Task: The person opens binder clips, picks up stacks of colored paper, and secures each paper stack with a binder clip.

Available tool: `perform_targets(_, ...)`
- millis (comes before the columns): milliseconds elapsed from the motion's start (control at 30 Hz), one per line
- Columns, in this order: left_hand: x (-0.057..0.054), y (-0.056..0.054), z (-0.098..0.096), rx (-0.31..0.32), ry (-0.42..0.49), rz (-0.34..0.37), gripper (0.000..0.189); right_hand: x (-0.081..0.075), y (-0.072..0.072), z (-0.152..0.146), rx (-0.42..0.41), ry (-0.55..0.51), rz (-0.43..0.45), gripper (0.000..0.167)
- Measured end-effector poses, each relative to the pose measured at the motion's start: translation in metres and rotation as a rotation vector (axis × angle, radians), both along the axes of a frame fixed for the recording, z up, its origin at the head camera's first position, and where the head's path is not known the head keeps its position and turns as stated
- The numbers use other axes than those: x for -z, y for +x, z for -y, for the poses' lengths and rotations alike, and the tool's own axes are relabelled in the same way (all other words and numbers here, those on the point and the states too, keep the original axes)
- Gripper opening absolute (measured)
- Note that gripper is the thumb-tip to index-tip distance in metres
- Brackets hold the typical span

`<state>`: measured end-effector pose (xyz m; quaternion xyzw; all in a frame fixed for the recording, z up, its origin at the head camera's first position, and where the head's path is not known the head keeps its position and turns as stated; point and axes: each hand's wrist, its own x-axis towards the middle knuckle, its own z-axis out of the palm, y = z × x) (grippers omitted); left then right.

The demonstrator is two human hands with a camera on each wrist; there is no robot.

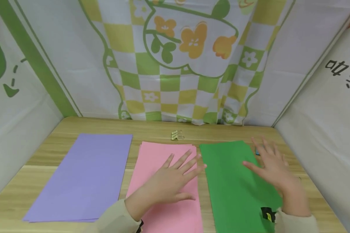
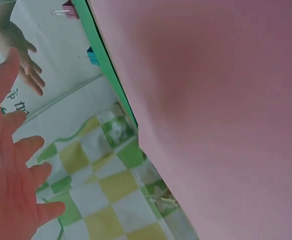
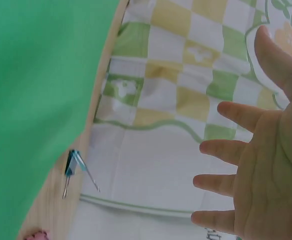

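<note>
My left hand (image 1: 172, 183) is held over a stack of pink paper (image 1: 151, 161), its fingers spread and straight. Nothing lies between the fingers in the left wrist view, where the palm (image 2: 8, 170) shows bare. Over the right edge of a green paper stack (image 1: 227, 174) hovers my right hand (image 1: 269, 165), also with fingers apart and holding nothing. Behind its fingers a blue binder clip (image 1: 257, 151) is partly hidden; it shows better in the right wrist view, as a blue clip (image 3: 72, 162) beside the green sheets.
Purple paper (image 1: 87, 174) lies stacked on the left of the wooden table (image 1: 151, 129). A gold binder clip (image 1: 175, 135) rests behind the pink stack. Beyond the green paper is a pink binder clip (image 2: 70, 10). Printed cloth (image 1: 169, 84) walls off the back and both sides.
</note>
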<state>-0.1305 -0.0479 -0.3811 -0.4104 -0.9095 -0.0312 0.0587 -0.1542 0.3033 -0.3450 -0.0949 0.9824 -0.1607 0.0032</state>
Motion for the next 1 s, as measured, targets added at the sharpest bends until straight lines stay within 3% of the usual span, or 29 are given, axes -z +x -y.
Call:
perform_targets(233, 0.002, -0.004, -0.019, 0.047, 0.013, 0.05, 0.089, -0.004, 0.0, -0.02, 0.005, -0.004, -0.028, 0.086)
perform_targets(467, 0.01, -0.005, -0.033, 0.139, -0.066, -0.08, 0.085, 0.0, 0.002, -0.046, -0.034, -0.098, -0.041, 0.077)
perform_targets(600, 0.012, -0.001, -0.041, 0.176, -0.115, -0.103, 0.083, 0.004, 0.006, -0.061, -0.014, -0.133, -0.003, 0.073)
perform_targets(800, 0.012, -0.004, -0.056, 0.219, -0.15, -0.1, 0.082, 0.003, 0.011, -0.078, 0.084, -0.071, 0.086, 0.075)
perform_targets(1000, 0.009, -0.009, -0.068, 0.256, -0.21, -0.086, 0.08, 0.006, 0.012, -0.092, 0.097, -0.06, 0.112, 0.073)
